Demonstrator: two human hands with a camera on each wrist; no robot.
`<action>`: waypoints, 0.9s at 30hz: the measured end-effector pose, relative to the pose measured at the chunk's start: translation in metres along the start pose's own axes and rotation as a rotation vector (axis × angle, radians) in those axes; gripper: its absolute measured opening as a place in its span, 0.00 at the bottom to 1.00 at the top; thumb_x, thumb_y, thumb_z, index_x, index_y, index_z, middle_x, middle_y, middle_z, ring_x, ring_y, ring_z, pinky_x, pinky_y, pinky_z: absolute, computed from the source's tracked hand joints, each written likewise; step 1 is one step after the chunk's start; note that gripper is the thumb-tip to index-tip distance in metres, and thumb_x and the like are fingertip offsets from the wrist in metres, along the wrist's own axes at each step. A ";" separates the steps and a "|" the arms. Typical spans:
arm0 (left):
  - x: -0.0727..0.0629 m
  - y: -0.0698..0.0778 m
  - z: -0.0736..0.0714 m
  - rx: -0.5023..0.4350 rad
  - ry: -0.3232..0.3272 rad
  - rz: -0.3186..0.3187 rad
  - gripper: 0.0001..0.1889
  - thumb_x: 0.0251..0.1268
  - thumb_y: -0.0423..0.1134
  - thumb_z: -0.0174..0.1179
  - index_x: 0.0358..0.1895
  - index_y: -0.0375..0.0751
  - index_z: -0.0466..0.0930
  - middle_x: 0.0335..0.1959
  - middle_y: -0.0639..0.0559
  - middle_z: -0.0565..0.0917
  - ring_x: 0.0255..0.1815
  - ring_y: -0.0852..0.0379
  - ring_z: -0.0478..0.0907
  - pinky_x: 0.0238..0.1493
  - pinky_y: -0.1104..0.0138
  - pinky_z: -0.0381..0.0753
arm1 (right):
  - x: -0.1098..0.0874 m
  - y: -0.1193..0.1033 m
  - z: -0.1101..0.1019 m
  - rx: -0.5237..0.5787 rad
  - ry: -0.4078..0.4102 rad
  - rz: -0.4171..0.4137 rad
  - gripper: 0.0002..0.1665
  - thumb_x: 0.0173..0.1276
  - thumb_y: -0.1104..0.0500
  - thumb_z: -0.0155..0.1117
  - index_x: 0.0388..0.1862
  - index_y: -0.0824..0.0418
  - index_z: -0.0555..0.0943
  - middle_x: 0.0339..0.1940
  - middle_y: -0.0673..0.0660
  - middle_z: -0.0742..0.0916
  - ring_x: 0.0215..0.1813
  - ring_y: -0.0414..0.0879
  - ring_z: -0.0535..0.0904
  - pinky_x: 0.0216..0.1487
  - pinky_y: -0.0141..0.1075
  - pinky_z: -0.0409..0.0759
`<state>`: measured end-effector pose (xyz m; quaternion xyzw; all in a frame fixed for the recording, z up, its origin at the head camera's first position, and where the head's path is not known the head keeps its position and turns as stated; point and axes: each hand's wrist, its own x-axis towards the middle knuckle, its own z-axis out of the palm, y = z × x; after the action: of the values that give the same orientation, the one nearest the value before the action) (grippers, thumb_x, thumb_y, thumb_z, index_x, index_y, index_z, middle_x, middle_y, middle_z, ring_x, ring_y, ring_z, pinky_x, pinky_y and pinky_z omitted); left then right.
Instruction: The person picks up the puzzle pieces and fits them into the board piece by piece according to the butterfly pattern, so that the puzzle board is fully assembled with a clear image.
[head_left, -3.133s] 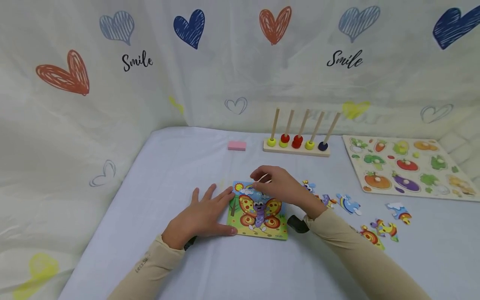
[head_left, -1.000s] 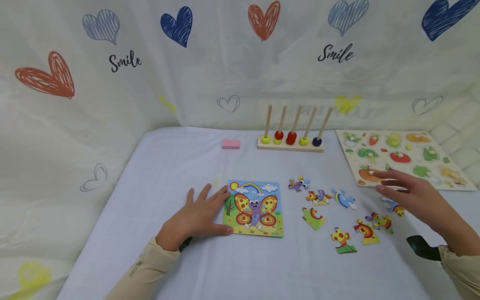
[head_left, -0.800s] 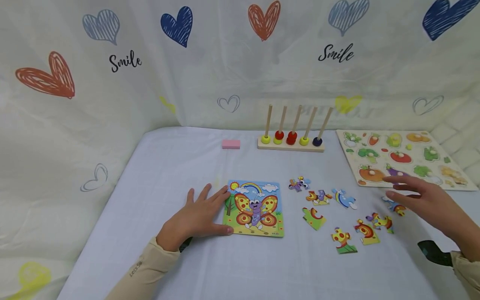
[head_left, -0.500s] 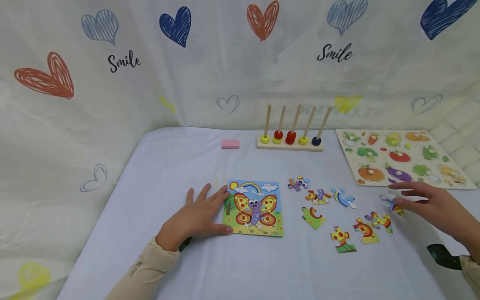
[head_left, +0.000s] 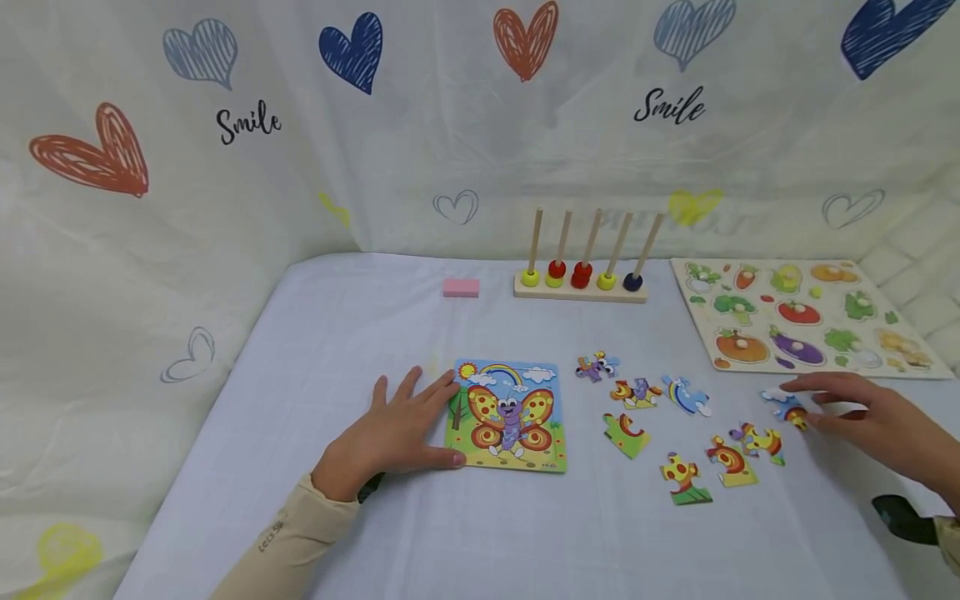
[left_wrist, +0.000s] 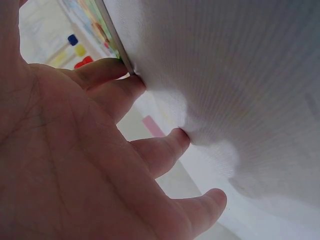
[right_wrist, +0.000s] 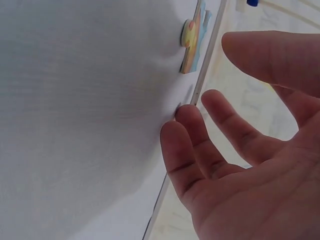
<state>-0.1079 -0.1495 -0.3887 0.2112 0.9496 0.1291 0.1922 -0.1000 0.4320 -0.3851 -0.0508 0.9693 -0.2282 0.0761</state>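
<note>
Planted the left hand (head_left: 393, 446) on the cloth (head_left: 510, 533), fingers splayed, touching the left edge of the butterfly board (head_left: 508, 417). And over on the right, hung the right hand (head_left: 873, 417) loose, thumb and fingers parted, at the blue piece (head_left: 783, 408), lying flat just in front of the veg board (head_left: 768, 302)! Couldn't tell contact there. Saw seven more pieces (head_left: 681, 479) scattered leftward.

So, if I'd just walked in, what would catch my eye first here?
Probably the bright butterfly board on the pale table, with the left hand at its left edge. Next, perhaps, the colourful puzzle pieces scattered to its right, with the right hand close to the rightmost piece. Behind them, big drawn hearts stand out on the backdrop beyond the bead rack.
</note>
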 end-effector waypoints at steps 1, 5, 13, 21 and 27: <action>0.000 0.000 0.000 0.000 -0.002 -0.001 0.52 0.64 0.65 0.73 0.86 0.48 0.59 0.89 0.55 0.52 0.87 0.33 0.41 0.76 0.25 0.37 | 0.000 0.001 0.000 0.000 -0.002 -0.002 0.25 0.73 0.73 0.67 0.68 0.72 0.79 0.65 0.81 0.76 0.55 0.75 0.73 0.36 0.24 0.73; -0.001 0.000 0.000 -0.010 0.000 0.006 0.53 0.65 0.65 0.73 0.86 0.46 0.60 0.89 0.54 0.52 0.87 0.32 0.41 0.76 0.25 0.37 | 0.002 0.004 0.001 0.005 -0.009 -0.004 0.25 0.73 0.73 0.66 0.67 0.72 0.79 0.65 0.80 0.76 0.55 0.73 0.72 0.36 0.23 0.74; -0.001 -0.001 0.001 -0.013 -0.005 0.006 0.53 0.65 0.65 0.72 0.86 0.48 0.59 0.89 0.55 0.51 0.87 0.33 0.40 0.76 0.26 0.36 | 0.005 -0.001 0.002 0.000 -0.011 -0.003 0.23 0.75 0.68 0.68 0.66 0.71 0.80 0.65 0.79 0.76 0.55 0.73 0.71 0.36 0.24 0.74; -0.002 -0.002 0.001 -0.014 -0.005 0.000 0.53 0.65 0.66 0.72 0.86 0.47 0.59 0.89 0.55 0.51 0.87 0.33 0.40 0.76 0.26 0.37 | 0.010 -0.021 0.006 0.005 0.021 -0.038 0.24 0.75 0.61 0.73 0.65 0.68 0.82 0.63 0.73 0.79 0.55 0.66 0.74 0.36 0.27 0.77; 0.000 -0.001 0.002 -0.001 -0.003 -0.006 0.53 0.64 0.66 0.72 0.86 0.49 0.59 0.89 0.55 0.51 0.88 0.34 0.40 0.76 0.26 0.36 | 0.016 -0.036 0.013 0.023 0.026 -0.086 0.22 0.74 0.59 0.75 0.63 0.63 0.84 0.62 0.68 0.82 0.55 0.56 0.74 0.38 0.28 0.78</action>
<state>-0.1077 -0.1500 -0.3909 0.2085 0.9499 0.1286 0.1939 -0.1113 0.3923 -0.3824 -0.0887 0.9644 -0.2432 0.0542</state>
